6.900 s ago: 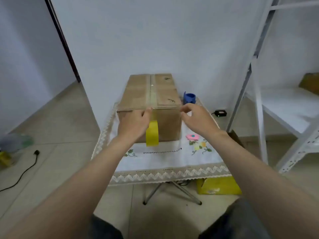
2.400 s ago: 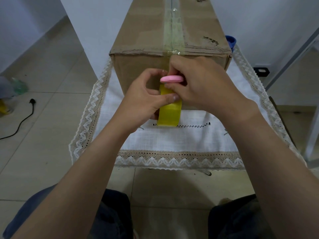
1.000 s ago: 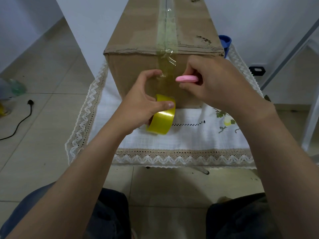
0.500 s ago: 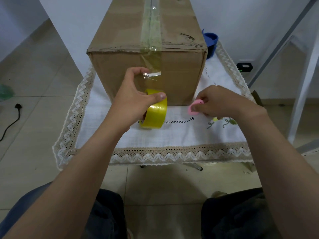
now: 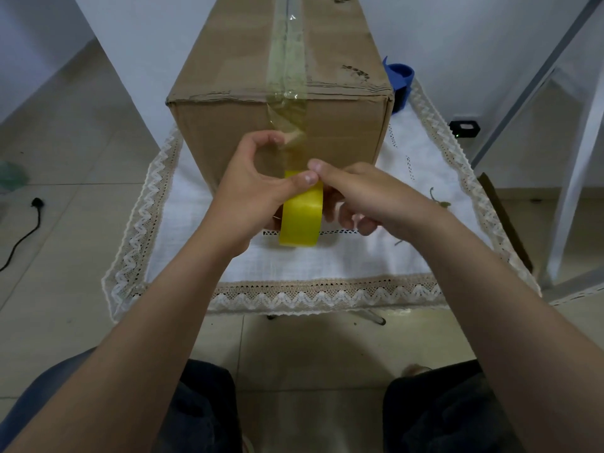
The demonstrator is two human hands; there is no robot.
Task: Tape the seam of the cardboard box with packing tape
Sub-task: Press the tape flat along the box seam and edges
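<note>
A brown cardboard box (image 5: 228, 60) stands on the cloth-covered table (image 5: 327, 259). Clear tape (image 5: 287, 53) runs along its top seam and folds down the front face, where a loose end curls just above my fingers. My left hand (image 5: 248, 197) grips a yellow roll of packing tape (image 5: 302, 217) held upright in front of the box, thumb on the roll's top. My right hand (image 5: 369, 191) is at the roll's right side, its forefinger tip meeting my left thumb on the top of the roll. No pink cutter is in view.
A blue object (image 5: 400, 76) stands behind the box's right corner. A white metal shelf frame (image 5: 568, 158) rises to the right, with a black device (image 5: 464, 127) on the floor by the wall. A plug and cable (image 5: 36, 202) lie on the floor, left.
My right hand has left the table by the pink cutter and come left to the roll. My left hand lifted the roll closer to the box front.
</note>
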